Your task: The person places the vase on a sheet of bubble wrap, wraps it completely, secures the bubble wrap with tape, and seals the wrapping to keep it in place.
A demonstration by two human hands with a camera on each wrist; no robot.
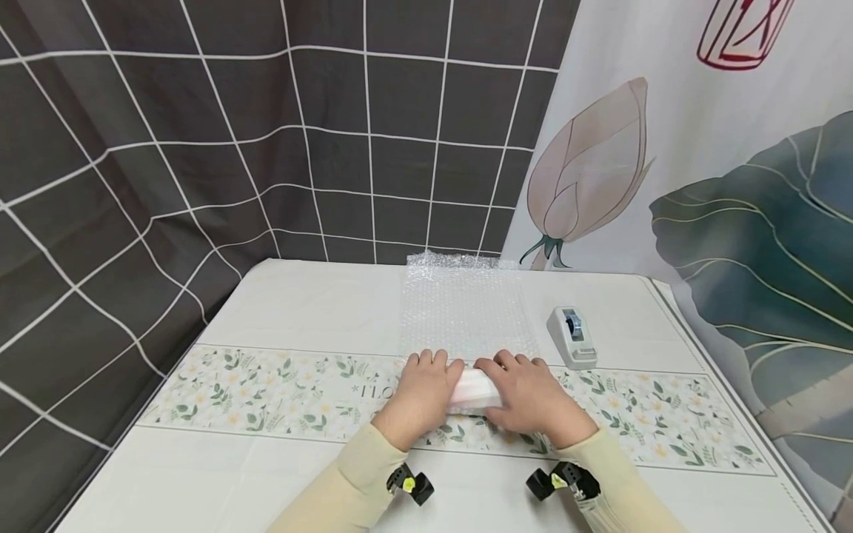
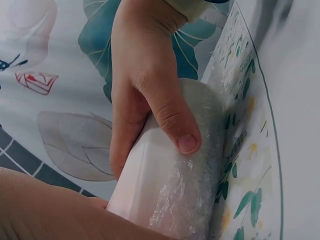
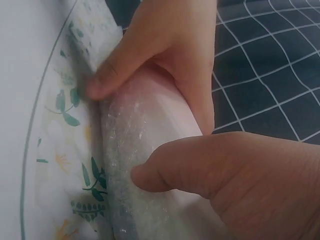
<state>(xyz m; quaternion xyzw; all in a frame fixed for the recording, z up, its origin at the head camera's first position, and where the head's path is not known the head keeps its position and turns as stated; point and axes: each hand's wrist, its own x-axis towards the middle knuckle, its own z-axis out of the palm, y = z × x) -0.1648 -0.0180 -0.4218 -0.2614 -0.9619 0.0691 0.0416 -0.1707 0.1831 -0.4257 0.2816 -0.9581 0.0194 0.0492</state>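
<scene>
A smooth white object with a pinkish tint (image 1: 474, 391) lies across the floral band of the tablecloth. Bubble wrap (image 2: 185, 195) curves around its near side. The sheet of bubble wrap (image 1: 466, 303) spreads flat behind it toward the far table edge. My left hand (image 1: 426, 390) grips the left end, thumb in front and fingers over the top. At the other end my right hand (image 1: 529, 392) holds it the same way, its thumb (image 2: 175, 125) pressing the wrapped side. What the object is, I cannot tell.
A grey-white tape dispenser (image 1: 573, 338) stands to the right of the bubble wrap sheet. The white tablecloth (image 1: 320, 296) carries a printed band of leaves and flowers. A dark grid-patterned curtain (image 1: 320, 148) and a white flower-printed curtain (image 1: 613, 222) hang behind the table.
</scene>
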